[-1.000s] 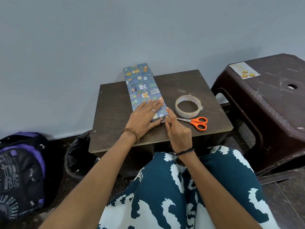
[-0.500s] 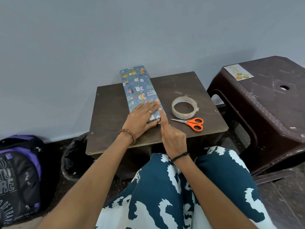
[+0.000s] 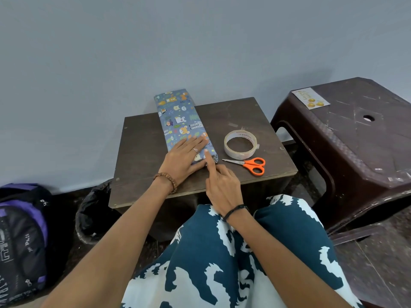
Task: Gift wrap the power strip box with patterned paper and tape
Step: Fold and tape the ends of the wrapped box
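Note:
The long box wrapped in blue cartoon-patterned paper (image 3: 178,116) lies lengthwise on the small brown table (image 3: 142,152), its far end reaching past the table's back edge. My left hand (image 3: 184,158) lies flat on the box's near end, fingers spread and straight. My right hand (image 3: 222,185) has its index finger stretched out and pressing on the paper at the box's near right corner, the other fingers curled. A roll of clear tape (image 3: 239,153) sits to the right of the box, with orange-handled scissors (image 3: 253,165) just in front of it.
A dark brown plastic stool (image 3: 355,141) stands at the right with a small card (image 3: 310,97) on top. A black and purple backpack (image 3: 20,236) and a black bag (image 3: 93,214) sit on the floor at the left. A wall rises right behind the table.
My right hand went from pinching at the box's near corner to pointing, and its index finger slid up onto the paper. My left hand stays flat on the box.

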### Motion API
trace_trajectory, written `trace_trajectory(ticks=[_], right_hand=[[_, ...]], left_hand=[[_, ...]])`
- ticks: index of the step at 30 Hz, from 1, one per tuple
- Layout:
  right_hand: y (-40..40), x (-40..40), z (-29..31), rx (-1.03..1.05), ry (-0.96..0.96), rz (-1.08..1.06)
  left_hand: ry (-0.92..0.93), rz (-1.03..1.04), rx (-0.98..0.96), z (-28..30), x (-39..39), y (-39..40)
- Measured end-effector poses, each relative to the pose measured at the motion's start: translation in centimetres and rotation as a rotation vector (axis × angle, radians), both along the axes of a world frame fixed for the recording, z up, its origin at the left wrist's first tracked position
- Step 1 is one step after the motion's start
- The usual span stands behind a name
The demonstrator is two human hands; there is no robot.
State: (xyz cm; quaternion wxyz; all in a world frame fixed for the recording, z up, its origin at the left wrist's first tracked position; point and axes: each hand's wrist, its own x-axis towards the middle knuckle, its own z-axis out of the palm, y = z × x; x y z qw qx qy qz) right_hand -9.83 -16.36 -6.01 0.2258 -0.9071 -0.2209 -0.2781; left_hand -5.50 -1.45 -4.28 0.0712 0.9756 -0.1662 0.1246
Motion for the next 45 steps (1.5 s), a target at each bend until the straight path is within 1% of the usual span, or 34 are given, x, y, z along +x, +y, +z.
trace_trajectory(ticks=[3, 5, 7, 10, 11, 13, 15, 17, 19, 22, 23, 28, 31, 37, 45], right_hand=[[-0.1, -0.1, 0.1, -0.006, 0.051, 0.014], [-0.1, -0.1, 0.1, -0.003, 0.164, 0.059], [-0.5, 0.2, 0.1, 0.009, 0.316, 0.070], [-1.4, 0.6, 0.3, 0.156, 0.383, 0.009], [-1.8, 0.7, 0.7, 0.224, 0.385, 0.005], [-2.4, 1.3, 1.5, 0.324, 0.310, -0.002], [-3.5, 2.4, 2.1, 0.390, 0.227, -0.068], [-4.9, 3.5, 2.6, 0.423, 0.218, -0.152], [-6.4, 4.6, 2.5, 0.364, 0.283, -0.199], [-7.7, 5.5, 2.0, 0.206, 0.436, -0.162], [-7.8, 5.6, 1.9, 0.177, 0.452, -0.147], [-7.6, 6.1, 1.8, 0.105, 0.434, -0.139], [-7.3, 6.0, 1.8, 0.057, 0.385, -0.153], [-7.4, 5.9, 2.0, 0.084, 0.388, -0.155], [-7.1, 5.1, 2.5, 0.051, 0.336, -0.183]], left_hand=[[0.009, 0.004, -0.009, 0.1, 0.0, 0.0], [0.007, 0.002, -0.013, 0.2, -0.1, -0.1], [0.004, 0.002, -0.018, 0.3, -0.1, -0.1], [-0.006, 0.007, -0.021, 0.3, -0.2, -0.1], [-0.010, 0.006, -0.020, 0.3, -0.2, -0.1], [-0.019, 0.005, -0.019, 0.2, -0.1, -0.1], [-0.026, 0.008, -0.019, 0.1, -0.1, -0.1], [-0.033, 0.010, -0.020, 0.1, -0.1, -0.1], [-0.039, 0.015, -0.019, 0.0, -0.1, -0.1], [-0.042, 0.020, -0.021, -0.1, -0.1, -0.1], [-0.042, 0.020, -0.020, -0.1, -0.1, -0.1], [-0.028, 0.023, -0.008, -0.1, -0.1, -0.1], [-0.029, 0.025, -0.006, 0.0, -0.1, -0.1], [-0.036, 0.028, -0.013, 0.0, -0.2, -0.1], [-0.040, 0.026, -0.028, 0.1, -0.3, -0.2]])
